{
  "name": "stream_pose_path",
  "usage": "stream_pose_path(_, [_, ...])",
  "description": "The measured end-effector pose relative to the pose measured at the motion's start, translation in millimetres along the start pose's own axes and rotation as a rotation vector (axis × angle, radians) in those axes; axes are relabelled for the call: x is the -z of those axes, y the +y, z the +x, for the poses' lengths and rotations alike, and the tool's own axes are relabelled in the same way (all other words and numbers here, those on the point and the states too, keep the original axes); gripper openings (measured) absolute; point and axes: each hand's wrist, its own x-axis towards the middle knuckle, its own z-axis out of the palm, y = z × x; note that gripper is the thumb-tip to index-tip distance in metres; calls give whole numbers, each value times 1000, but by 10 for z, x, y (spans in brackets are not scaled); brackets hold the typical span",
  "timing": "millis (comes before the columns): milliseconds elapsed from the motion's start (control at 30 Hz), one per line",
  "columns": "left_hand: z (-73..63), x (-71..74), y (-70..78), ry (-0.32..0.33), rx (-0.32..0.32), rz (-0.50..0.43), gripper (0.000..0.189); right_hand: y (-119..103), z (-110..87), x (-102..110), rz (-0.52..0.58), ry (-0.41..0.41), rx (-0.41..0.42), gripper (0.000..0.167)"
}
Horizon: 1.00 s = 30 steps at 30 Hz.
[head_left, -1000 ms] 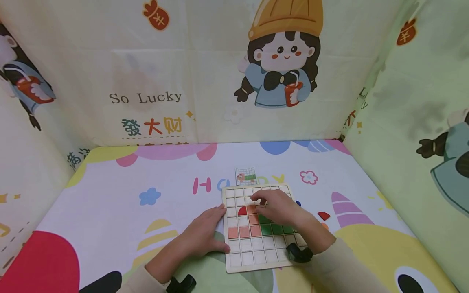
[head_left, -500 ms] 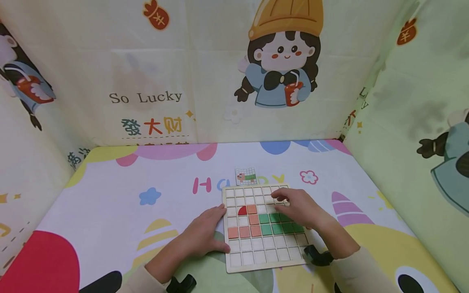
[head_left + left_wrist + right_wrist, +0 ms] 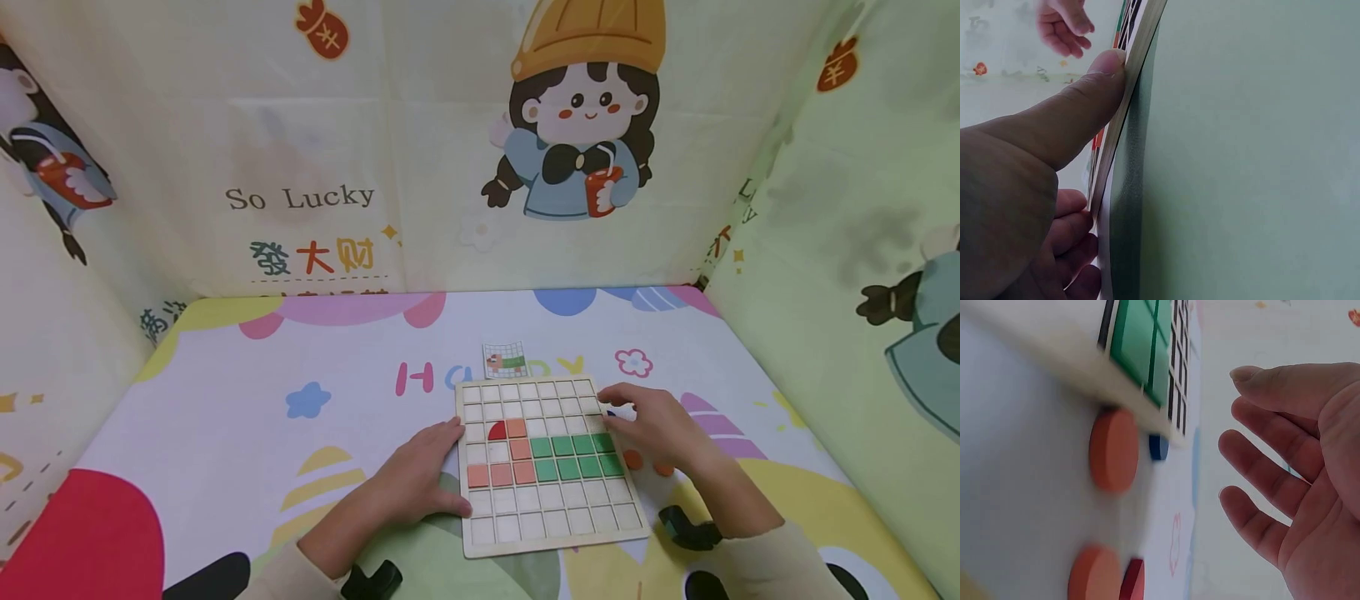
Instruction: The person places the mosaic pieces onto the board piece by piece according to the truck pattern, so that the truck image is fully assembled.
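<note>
A light wooden grid board (image 3: 517, 529) lies on the table. Green squares (image 3: 564, 468) fill two rows on its right, with salmon squares (image 3: 500, 476) and a red quarter-circle piece (image 3: 497, 432) to their left. My left hand (image 3: 416, 473) rests along the board's left edge, its thumb (image 3: 1079, 103) touching the rim. Over the board's right edge hovers my right hand (image 3: 663, 427), fingers loosely bent and nothing between them. Below it, two orange discs (image 3: 1113, 451), a blue piece (image 3: 1159, 447) and a dark red piece (image 3: 1133, 580) lie beside the board.
A small picture card (image 3: 505, 362) with a gridded drawing lies just behind the board. The table is covered by a colourful printed cloth (image 3: 352, 333). Patterned fabric walls (image 3: 427, 150) stand at the back and both sides.
My right hand has moved rightward from above the middle of the board to its right edge, uncovering the green squares. My left hand and the board have stayed put.
</note>
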Motion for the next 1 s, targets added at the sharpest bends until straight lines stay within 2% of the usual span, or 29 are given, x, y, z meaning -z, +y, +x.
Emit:
stream_pose_path(567, [12, -3, 7, -4, 8, -2, 104, 335, -204, 117, -38, 18, -72, 32])
stream_pose_path(733, [14, -4, 12, -3, 15, 0, 105, 438, -261, 152, -61, 4, -102, 33])
stream_pose_path(1000, [11, -9, 0, 3, 9, 3, 104, 555, -319, 158, -37, -30, -147, 37])
